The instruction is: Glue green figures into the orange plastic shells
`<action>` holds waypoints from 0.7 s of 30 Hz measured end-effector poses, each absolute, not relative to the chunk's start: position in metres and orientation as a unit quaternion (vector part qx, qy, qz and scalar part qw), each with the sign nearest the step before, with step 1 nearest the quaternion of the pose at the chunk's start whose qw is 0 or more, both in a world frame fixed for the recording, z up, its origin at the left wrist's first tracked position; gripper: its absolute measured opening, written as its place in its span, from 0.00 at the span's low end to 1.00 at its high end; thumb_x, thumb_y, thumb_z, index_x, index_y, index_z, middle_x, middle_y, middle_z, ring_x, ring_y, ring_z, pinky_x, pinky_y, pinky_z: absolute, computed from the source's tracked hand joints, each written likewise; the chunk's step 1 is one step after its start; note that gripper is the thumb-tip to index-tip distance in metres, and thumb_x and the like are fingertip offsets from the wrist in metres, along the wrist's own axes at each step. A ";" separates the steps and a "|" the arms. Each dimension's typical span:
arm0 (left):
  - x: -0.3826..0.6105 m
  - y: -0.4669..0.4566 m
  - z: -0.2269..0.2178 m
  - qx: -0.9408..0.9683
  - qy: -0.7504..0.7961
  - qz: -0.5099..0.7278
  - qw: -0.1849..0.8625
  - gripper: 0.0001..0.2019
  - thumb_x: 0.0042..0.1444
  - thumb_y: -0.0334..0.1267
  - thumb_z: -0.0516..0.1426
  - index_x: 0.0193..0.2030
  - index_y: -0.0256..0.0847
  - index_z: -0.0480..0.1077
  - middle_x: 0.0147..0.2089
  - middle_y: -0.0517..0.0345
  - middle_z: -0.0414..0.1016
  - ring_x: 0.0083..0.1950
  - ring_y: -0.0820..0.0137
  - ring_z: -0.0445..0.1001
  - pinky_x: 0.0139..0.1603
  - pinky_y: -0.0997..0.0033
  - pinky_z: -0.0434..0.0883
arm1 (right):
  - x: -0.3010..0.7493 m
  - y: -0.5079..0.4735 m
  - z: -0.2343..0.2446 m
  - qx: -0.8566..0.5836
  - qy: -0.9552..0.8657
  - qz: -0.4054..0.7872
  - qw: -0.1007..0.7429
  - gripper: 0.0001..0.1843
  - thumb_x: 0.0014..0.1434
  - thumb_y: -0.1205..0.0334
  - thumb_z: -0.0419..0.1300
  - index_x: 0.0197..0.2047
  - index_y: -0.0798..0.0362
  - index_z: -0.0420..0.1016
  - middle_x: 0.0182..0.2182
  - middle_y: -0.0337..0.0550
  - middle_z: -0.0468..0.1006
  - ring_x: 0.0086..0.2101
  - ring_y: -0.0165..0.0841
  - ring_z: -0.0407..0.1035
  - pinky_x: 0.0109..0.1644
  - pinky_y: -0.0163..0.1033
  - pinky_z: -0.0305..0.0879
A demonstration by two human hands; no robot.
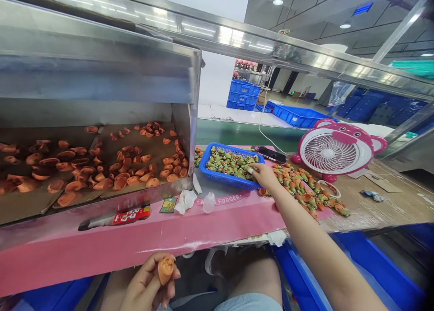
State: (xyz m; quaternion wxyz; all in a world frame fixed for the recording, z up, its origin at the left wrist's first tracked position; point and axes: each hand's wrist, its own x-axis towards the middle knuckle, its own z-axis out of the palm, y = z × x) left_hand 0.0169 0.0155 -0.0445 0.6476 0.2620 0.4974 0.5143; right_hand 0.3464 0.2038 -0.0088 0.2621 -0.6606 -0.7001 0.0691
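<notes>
Figure: factory bench, with a steel cabinet [101, 71] at left and a pink-covered worktop [142, 252] running right.

Hollow orange moulded pieces [135, 166] lie on cardboard [20, 207] inside the cabinet. Below the worktop edge, your left hand [147, 284] pinches one orange piece [166, 270] between thumb and fingers. Your right hand [266, 175], fingers pressed together, lies over the corner of a blue plastic basket [220, 177] of green figures [230, 162]. More green-and-orange figures [301, 189] lie just beside it, before a pink fan [327, 153].
</notes>
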 end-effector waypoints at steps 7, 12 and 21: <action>0.030 0.012 -0.018 0.298 0.466 0.470 0.688 0.08 0.45 0.39 0.57 0.29 0.38 0.63 0.21 0.62 0.70 0.17 0.79 0.62 0.16 0.82 0.56 | 0.276 0.116 0.015 -0.546 -0.743 0.198 0.331 0.14 0.56 0.58 0.52 0.44 0.56 0.66 0.35 0.45 0.73 0.33 0.31 0.70 0.36 0.37 0.68; 0.035 0.015 -0.009 0.312 0.422 0.436 0.731 0.06 0.48 0.37 0.55 0.28 0.37 0.61 0.20 0.64 0.68 0.15 0.82 0.59 0.16 0.83 0.56 | 0.233 0.050 0.033 -0.363 -0.817 0.255 0.368 0.11 0.54 0.69 0.55 0.42 0.53 0.67 0.35 0.43 0.72 0.35 0.30 0.69 0.37 0.35 0.68; 0.033 0.017 0.007 0.346 0.417 0.287 0.790 0.03 0.43 0.34 0.53 0.23 0.37 0.62 0.13 0.65 0.64 0.11 0.83 0.53 0.11 0.84 0.50 | 0.224 0.020 0.053 -0.310 -0.906 0.126 0.260 0.07 0.55 0.67 0.54 0.39 0.57 0.67 0.24 0.40 0.71 0.24 0.26 0.65 0.25 0.31 0.63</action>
